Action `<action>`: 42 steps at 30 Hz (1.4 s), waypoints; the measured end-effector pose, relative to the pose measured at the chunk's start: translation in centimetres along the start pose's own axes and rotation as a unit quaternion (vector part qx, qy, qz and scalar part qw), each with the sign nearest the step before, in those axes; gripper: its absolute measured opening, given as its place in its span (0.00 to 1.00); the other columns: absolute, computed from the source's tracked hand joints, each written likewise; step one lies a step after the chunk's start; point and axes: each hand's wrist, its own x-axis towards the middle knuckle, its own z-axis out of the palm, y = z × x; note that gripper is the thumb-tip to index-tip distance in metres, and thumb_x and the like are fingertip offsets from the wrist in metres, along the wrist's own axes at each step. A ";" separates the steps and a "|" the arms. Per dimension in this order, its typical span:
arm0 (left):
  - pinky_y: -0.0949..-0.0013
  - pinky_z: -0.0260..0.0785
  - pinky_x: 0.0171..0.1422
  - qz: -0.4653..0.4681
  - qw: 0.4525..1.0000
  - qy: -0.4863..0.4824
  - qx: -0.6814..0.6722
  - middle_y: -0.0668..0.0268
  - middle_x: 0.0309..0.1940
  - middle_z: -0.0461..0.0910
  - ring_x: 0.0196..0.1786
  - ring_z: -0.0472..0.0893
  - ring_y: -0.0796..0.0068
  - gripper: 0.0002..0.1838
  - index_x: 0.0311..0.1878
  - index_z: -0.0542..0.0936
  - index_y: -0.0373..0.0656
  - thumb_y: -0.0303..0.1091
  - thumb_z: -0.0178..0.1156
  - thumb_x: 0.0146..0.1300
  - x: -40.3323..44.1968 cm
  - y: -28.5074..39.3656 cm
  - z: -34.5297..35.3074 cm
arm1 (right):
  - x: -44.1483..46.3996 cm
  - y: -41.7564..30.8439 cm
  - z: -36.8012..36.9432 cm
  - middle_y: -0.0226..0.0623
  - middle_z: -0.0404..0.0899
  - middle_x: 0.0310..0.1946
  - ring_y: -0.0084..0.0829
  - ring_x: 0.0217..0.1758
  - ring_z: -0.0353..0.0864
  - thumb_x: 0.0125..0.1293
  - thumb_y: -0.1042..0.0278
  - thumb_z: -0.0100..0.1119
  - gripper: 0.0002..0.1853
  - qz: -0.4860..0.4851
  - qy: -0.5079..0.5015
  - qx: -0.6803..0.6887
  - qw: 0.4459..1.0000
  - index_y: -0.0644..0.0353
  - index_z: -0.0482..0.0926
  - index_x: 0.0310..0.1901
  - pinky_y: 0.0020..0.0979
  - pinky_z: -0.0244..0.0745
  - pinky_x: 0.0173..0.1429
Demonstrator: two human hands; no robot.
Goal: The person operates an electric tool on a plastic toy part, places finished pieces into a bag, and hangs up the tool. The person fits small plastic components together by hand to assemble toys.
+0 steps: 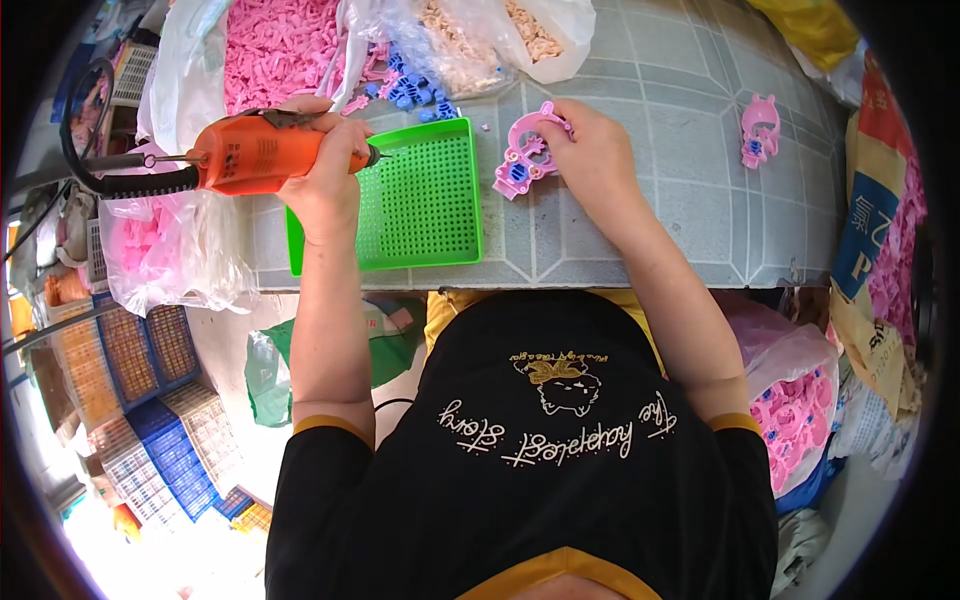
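Fingers of the left hand (325, 185) wrap around an orange power tool (240, 157), its tip over the green tray (473, 200) near the table's (700, 215) front edge. Right-hand fingers pinch a pink part (521, 158) by its rim, just right of the tray. Another pink part (760, 130) lies near the table's right edge. To work well, hold the part flat and snug, keep the tool straight, and push softly

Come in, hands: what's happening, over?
Left hand gripping orange power tool. Right hand holding pink part. Green basket between, low, likely no obstacle.
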 end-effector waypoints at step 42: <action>0.60 0.71 0.38 -0.010 0.945 -0.321 -0.057 0.63 0.23 0.71 0.25 0.71 0.71 0.14 0.47 0.69 0.38 0.19 0.53 0.57 -2.4 2.4 10.9 | -0.6 0.1 -0.2 0.50 0.84 0.32 0.53 0.39 0.83 0.64 0.62 0.60 0.10 -0.039 0.025 0.061 0.997 0.61 0.82 0.35 0.50 0.76 0.44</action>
